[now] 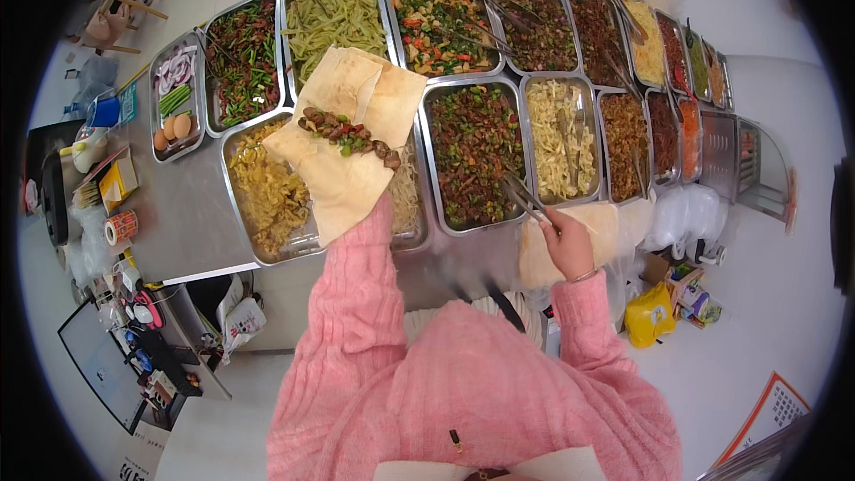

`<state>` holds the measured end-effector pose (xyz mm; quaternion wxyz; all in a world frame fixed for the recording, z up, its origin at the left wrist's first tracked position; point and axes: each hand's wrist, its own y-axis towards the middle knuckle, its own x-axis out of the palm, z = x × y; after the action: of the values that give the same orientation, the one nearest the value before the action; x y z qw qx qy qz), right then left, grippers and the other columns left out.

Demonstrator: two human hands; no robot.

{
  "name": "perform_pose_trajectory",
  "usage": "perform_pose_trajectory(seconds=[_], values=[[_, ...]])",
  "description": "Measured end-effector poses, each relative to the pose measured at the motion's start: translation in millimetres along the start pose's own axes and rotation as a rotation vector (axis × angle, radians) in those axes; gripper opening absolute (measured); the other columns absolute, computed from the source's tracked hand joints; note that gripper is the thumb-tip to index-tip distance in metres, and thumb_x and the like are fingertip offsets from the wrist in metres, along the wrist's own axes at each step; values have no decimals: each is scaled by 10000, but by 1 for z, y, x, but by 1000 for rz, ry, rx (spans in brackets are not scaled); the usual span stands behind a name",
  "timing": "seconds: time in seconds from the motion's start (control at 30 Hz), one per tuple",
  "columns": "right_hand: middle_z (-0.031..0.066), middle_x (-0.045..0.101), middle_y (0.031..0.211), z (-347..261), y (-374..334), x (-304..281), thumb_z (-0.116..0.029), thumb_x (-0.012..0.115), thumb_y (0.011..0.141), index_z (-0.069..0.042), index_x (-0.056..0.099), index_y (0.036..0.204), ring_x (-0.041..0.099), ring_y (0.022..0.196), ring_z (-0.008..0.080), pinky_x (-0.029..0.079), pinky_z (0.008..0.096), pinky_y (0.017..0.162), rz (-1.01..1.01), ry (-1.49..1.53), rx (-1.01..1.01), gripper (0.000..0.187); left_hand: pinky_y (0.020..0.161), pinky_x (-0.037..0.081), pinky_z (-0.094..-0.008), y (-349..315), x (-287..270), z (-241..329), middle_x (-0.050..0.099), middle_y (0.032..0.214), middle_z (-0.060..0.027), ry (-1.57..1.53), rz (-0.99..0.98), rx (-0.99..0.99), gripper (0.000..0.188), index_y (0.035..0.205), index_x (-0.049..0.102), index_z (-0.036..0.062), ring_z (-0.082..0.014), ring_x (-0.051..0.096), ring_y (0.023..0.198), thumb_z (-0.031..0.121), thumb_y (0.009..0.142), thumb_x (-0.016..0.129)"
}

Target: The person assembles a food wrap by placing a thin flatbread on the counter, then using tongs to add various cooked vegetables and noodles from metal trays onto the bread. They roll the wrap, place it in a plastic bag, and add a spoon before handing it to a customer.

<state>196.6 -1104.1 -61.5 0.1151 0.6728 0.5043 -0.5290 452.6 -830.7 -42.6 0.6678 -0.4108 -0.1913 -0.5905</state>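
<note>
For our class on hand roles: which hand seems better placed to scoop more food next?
Probably the right hand: it holds tongs over chopped brown and green food, while the left sleeve leads beneath the topped flatbread.

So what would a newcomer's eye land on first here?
Probably the big flatbread, left of centre, topped with a strip of brown-and-green filling and hiding the left hand. Next, the metal trays of colourful food, set in two rows across the counter. Then the right hand, right of centre, holding tongs over the food.
</note>
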Motion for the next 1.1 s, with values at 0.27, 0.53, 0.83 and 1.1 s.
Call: perform_pose_trajectory(seconds=[0.27, 0.53, 0.83, 1.1], values=[[179, 691, 931, -26, 5, 15, -189, 662, 956, -50, 669, 1273, 674, 820, 376, 530, 468, 722, 95, -70, -21, 347, 937, 536, -513, 2, 22, -28, 655, 1194, -157, 0, -42, -48, 640, 1321, 576, 22, -349, 644, 1091, 468, 867, 641], [162, 614, 863, -116, -49, -35, -89, 660, 961, -36, 637, 1328, 605, 695, 311, 491, 387, 639, 160, 250, -256, 371, 940, 537, -517, -7, 39, -52, 656, 1201, -156, -17, -77, -101, 648, 1325, 576, 21, -347, 645, 1096, 488, 878, 629], [156, 634, 884, -121, -48, -22, -130, 649, 970, -79, 662, 1292, 640, 742, 375, 504, 440, 625, 263, 78, -263, 326, 944, 538, -522, -14, 46, -66, 657, 1210, -155, -31, -93, -145, 658, 1328, 575, 19, -345, 645, 1101, 510, 892, 616], [158, 617, 843, -108, -40, -29, -57, 637, 970, -49, 664, 1283, 608, 692, 323, 485, 391, 638, 327, 40, -212, 314, 947, 539, -526, -16, 49, -67, 658, 1217, -154, -35, -107, -166, 668, 1332, 575, 18, -343, 646, 1106, 529, 903, 604]])
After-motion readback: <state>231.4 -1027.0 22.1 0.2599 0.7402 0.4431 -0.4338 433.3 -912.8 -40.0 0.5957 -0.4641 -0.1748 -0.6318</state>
